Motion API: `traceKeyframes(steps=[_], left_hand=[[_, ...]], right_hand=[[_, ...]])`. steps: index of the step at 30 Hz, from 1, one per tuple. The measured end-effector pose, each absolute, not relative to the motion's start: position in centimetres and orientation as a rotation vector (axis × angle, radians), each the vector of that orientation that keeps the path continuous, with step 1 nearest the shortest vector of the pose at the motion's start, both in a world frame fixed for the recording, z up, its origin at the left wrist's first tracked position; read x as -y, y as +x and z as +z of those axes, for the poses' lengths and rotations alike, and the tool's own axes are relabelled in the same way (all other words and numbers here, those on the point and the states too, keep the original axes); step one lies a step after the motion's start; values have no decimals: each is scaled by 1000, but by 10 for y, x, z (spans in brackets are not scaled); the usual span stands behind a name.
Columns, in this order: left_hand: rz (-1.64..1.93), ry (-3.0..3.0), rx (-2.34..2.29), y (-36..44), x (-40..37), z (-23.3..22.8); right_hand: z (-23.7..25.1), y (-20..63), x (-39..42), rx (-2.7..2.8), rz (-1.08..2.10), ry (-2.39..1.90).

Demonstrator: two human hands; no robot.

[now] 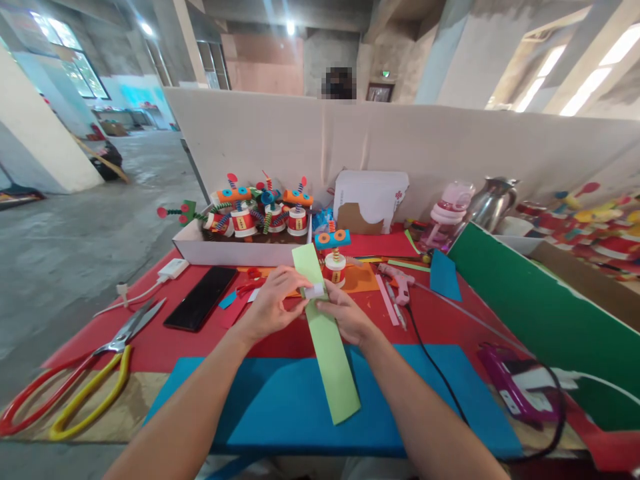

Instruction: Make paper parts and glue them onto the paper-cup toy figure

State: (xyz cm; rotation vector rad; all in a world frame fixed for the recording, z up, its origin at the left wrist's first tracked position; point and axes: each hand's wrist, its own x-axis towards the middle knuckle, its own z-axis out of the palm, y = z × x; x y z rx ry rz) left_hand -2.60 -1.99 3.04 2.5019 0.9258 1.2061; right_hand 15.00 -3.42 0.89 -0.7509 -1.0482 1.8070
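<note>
Both hands meet over the middle of the table, at the centre of the view; the left hand comes in from seven o'clock and curls its fingers and thumb closed on the left edge of a long green paper strip, while the right hand comes in from five o'clock and pinches the same strip from its right side, thumb pressed near a small white piece that sits on the strip between the two thumbs; the strip runs from twelve o'clock, just behind the hands, down to six o'clock, where its free end lies over a blue sheet on the red table; a small paper figure stands just beyond the hands at one o'clock; a glue gun lies at two o'clock; a black phone lies at ten o'clock, and large scissors with red and yellow handles lie at eight o'clock; a white box of finished figures stands at eleven o'clock.
</note>
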Motion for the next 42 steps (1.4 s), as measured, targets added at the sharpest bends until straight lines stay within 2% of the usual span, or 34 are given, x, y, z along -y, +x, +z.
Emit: traceKeyframes(steps=[13, 29, 34, 39, 42], left_hand=[[1227, 2522, -970, -25, 19, 26], [1141, 2589, -988, -24, 17, 21], [1230, 2554, -972, -24, 19, 25], [1378, 2368, -1330, -40, 5, 20], [1242, 2364, -1574, -50, -9, 8]], right_hand=[[3, 152, 27, 702, 1801, -791], [-4, 149, 24, 805, 1743, -823], [-3, 149, 25, 784, 1711, -853], [4, 152, 27, 816, 1714, -864], [7, 152, 28, 871, 1734, -832]])
